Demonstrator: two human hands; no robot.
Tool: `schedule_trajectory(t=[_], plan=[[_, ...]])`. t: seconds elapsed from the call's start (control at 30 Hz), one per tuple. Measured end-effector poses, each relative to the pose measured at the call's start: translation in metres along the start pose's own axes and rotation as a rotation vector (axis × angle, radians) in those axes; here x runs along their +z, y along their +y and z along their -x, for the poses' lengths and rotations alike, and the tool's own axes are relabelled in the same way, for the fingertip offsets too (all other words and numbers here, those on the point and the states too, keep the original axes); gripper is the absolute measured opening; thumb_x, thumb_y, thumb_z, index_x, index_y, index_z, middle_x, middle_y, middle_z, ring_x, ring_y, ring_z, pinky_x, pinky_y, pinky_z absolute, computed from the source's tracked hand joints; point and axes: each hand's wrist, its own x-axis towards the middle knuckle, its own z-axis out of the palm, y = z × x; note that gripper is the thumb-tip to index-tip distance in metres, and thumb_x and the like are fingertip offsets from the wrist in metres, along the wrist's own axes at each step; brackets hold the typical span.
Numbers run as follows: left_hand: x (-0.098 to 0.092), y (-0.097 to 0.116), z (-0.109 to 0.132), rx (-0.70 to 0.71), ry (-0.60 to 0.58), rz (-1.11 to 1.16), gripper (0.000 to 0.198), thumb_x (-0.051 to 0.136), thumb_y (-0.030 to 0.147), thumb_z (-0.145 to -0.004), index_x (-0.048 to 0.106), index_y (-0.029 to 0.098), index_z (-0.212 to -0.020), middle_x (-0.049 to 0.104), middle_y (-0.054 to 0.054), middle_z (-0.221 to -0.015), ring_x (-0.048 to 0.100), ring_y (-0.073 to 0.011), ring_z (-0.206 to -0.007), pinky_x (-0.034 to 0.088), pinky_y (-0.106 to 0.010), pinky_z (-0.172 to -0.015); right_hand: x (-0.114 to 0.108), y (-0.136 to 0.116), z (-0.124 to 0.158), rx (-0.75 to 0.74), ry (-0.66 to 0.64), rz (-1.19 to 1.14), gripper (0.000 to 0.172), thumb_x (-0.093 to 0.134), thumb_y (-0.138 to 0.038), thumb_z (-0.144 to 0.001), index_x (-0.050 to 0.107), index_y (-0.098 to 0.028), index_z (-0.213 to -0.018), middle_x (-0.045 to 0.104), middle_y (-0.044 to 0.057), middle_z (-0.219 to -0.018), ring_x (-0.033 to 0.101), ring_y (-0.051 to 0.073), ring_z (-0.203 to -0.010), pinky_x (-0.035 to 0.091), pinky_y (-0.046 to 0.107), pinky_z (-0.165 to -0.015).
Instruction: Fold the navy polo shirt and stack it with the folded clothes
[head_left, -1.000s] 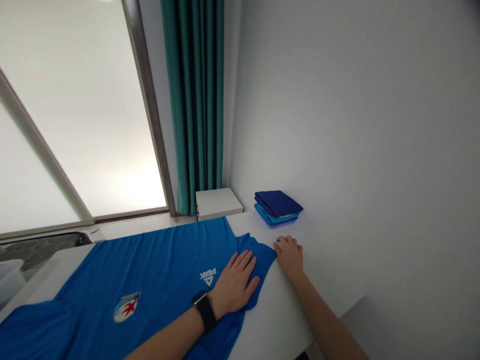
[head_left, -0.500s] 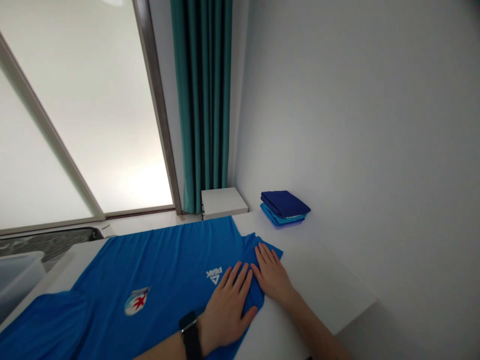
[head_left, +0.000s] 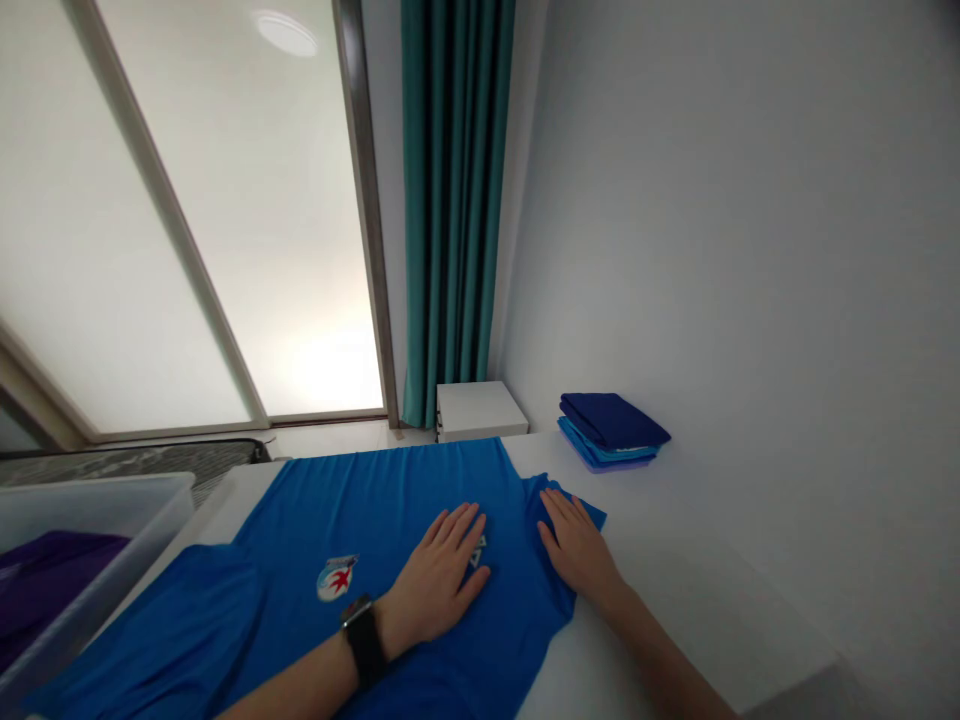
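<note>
A blue T-shirt (head_left: 390,520) lies spread over the white table, a round badge and a white logo on its chest. My left hand (head_left: 439,575), with a dark watch on the wrist, rests flat on the chest and partly covers the white logo. On the sleeve at the right, my right hand (head_left: 576,540) lies flat with its fingers stretched out. Neither hand grips the cloth. The shirt's lower part runs out of view at the bottom edge.
A stack of folded clothes (head_left: 611,430), dark blue on top, sits at the table's far right by the wall. At the left stands a translucent bin (head_left: 161,500) holding purple cloth (head_left: 64,575). Behind the table are a white cabinet (head_left: 480,405) and a green curtain (head_left: 454,220).
The view has turned left, so more of the bin shows. My left hand has slid left across the shirt, onto the white logo. My right hand stays on the sleeve.
</note>
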Motion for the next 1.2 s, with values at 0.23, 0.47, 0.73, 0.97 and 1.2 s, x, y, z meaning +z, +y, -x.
schedule_trajectory(t=[0.23, 0.47, 0.73, 0.97, 1.2], plan=[[-0.034, -0.109, 0.065, -0.32, 0.063, -0.183, 0.054, 0.033, 0.047, -0.098, 0.04, 0.021, -0.145, 0.04, -0.008, -0.151, 0.033, -0.0252, -0.141, 0.02, -0.047, -0.117, 0.011, -0.071, -0.038, -0.209, -0.017, -0.054, 0.053, 0.031, -0.04, -0.098, 0.044, -0.016, -0.144, 0.042, 0.01, -0.149, 0.032, 0.022, -0.141, 0.018, 0.043, -0.118], [-0.046, -0.154, 0.119, -0.637, -0.017, -0.239, 0.061, 0.029, 0.053, -0.097, 0.034, 0.02, -0.149, 0.03, -0.008, -0.156, 0.023, -0.0255, -0.145, 0.019, -0.047, -0.117, 0.028, -0.069, -0.071, -0.218, -0.153, -0.018, 0.06, 0.023, -0.052, -0.099, 0.033, -0.021, -0.149, 0.027, 0.006, -0.157, 0.021, 0.021, -0.145, 0.013, 0.047, -0.119], [-0.049, -0.124, 0.125, -0.713, -0.048, -0.201, 0.063, 0.026, 0.054, -0.097, 0.028, 0.022, -0.151, 0.022, -0.007, -0.158, 0.015, -0.0303, -0.146, 0.012, -0.06, -0.115, 0.026, -0.065, -0.044, -0.209, -0.204, 0.039, 0.067, 0.016, -0.062, -0.096, 0.021, -0.024, -0.152, 0.015, 0.004, -0.159, 0.011, 0.021, -0.147, 0.008, 0.049, -0.119], [-0.044, -0.097, 0.146, -0.736, -0.073, -0.178, 0.064, 0.024, 0.056, -0.097, 0.024, 0.023, -0.152, 0.016, -0.006, -0.159, 0.009, -0.0316, -0.147, 0.006, -0.065, -0.113, 0.02, -0.063, -0.005, -0.187, -0.221, 0.056, 0.068, 0.016, -0.064, -0.095, 0.016, -0.027, -0.152, 0.011, 0.001, -0.16, 0.01, 0.022, -0.147, 0.007, 0.049, -0.119], [-0.043, -0.079, 0.158, -0.768, -0.121, -0.167, 0.066, 0.024, 0.057, -0.096, 0.024, 0.022, -0.152, 0.015, -0.007, -0.158, 0.01, -0.0338, -0.146, 0.006, -0.068, -0.112, 0.017, -0.059, 0.011, -0.174, -0.248, 0.019, 0.068, 0.02, -0.064, -0.094, 0.019, -0.029, -0.152, 0.016, 0.001, -0.16, 0.013, 0.024, -0.147, 0.008, 0.051, -0.119]])
